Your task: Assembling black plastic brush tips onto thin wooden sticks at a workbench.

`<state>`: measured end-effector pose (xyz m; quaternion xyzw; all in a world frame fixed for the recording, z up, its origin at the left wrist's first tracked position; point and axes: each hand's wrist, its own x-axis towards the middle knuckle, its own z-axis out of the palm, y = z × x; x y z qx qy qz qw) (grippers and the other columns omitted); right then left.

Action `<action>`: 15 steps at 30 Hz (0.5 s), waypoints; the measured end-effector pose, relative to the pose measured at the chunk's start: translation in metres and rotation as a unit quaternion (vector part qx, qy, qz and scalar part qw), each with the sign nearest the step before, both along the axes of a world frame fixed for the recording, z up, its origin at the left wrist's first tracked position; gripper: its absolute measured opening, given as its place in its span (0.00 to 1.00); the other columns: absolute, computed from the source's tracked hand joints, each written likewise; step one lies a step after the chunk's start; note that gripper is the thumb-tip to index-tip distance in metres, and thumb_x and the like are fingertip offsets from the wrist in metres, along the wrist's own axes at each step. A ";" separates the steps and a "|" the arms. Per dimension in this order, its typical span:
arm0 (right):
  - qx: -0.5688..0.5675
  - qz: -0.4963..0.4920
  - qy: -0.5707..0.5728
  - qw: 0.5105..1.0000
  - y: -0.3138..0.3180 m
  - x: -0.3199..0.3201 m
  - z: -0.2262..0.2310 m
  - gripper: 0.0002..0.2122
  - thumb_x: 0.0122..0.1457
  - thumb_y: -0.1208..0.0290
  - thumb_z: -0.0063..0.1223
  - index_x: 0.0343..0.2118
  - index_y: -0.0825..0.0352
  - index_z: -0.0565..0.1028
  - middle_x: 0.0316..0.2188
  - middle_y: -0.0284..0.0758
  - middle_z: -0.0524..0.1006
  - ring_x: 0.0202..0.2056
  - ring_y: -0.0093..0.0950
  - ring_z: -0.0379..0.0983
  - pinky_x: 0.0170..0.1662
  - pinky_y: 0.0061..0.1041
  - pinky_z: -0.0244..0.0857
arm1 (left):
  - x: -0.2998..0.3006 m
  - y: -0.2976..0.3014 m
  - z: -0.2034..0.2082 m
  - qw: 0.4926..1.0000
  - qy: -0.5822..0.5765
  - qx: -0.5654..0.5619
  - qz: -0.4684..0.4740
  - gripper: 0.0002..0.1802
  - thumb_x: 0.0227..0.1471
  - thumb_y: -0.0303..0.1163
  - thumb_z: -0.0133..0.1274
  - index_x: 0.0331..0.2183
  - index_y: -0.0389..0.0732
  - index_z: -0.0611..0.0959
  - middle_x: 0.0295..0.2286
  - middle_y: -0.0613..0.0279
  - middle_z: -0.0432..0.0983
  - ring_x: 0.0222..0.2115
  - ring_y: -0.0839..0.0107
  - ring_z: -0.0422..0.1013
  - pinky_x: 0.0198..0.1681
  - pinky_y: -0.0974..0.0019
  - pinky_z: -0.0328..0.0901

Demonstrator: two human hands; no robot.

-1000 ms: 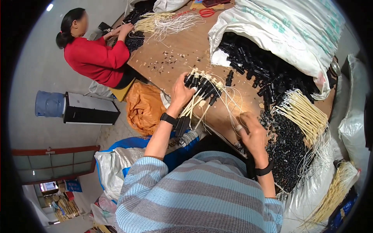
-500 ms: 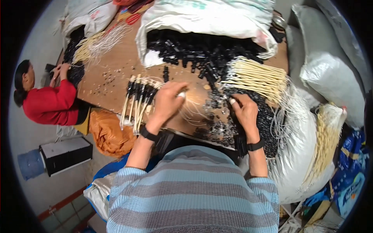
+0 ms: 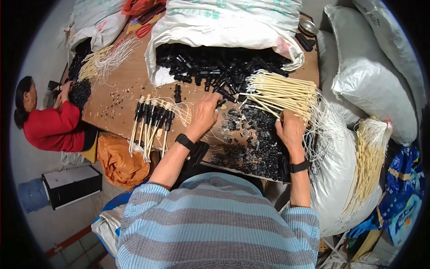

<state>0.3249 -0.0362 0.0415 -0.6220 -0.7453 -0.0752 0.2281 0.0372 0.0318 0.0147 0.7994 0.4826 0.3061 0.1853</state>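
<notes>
Brown tabletop spreads beneath and beyond the person's fingers, taking up more of the right half of the view a second ago than it does now. Farther out past the left fingers, a white sack spills a pile of black connectors. Well apart, beyond the left fingers to the left, a co-worker in red sits at the table's edge. Just below and left of the right fingers lies a heap of small black pieces; half a second ago those fingers were down in it. Now the right hand is at the near edge of a bundle of cream rods, its fingers bent where one slanted rod ends; whether they grip it, I cannot tell. Left of the left fingers, a row of capped rods lies fanned, let go since a second ago. The left hand has moved right, its fingers curled beside a dark piece; I cannot tell whether they pinch it.
</notes>
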 end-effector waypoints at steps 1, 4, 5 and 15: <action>-0.046 0.001 0.061 0.997 -0.005 -0.007 0.008 0.03 0.51 0.73 0.55 0.28 0.65 0.74 0.22 0.40 0.74 0.22 0.40 0.72 0.25 0.34 0.63 | 0.000 -0.003 0.000 1.000 0.010 0.009 0.004 0.17 0.37 0.18 0.54 0.36 0.37 0.77 0.33 0.49 0.72 0.38 0.46 0.68 0.44 0.53 0.63; -0.126 0.019 0.161 0.979 -0.021 -0.029 0.020 0.07 0.57 0.70 0.53 0.38 0.62 0.77 0.21 0.41 0.75 0.22 0.39 0.73 0.26 0.33 0.64 | -0.008 -0.004 -0.008 0.997 0.072 -0.017 0.006 0.20 0.39 0.18 0.53 0.39 0.39 0.77 0.35 0.49 0.73 0.38 0.46 0.69 0.43 0.52 0.64; -0.128 0.031 0.184 0.974 -0.025 -0.033 0.017 0.08 0.57 0.70 0.53 0.39 0.62 0.77 0.22 0.41 0.76 0.23 0.39 0.74 0.26 0.33 0.65 | -0.009 -0.003 -0.007 0.997 0.074 -0.016 0.009 0.20 0.39 0.18 0.53 0.39 0.39 0.77 0.35 0.49 0.73 0.38 0.46 0.69 0.43 0.52 0.64; -0.180 0.132 0.076 0.972 -0.040 -0.058 0.018 0.20 0.48 0.68 0.62 0.47 0.58 0.76 0.22 0.35 0.76 0.23 0.39 0.74 0.26 0.37 0.65 | -0.009 -0.020 0.008 0.987 -0.091 0.042 -0.125 0.19 0.36 0.14 0.45 0.35 0.39 0.78 0.31 0.52 0.77 0.33 0.56 0.72 0.39 0.58 0.65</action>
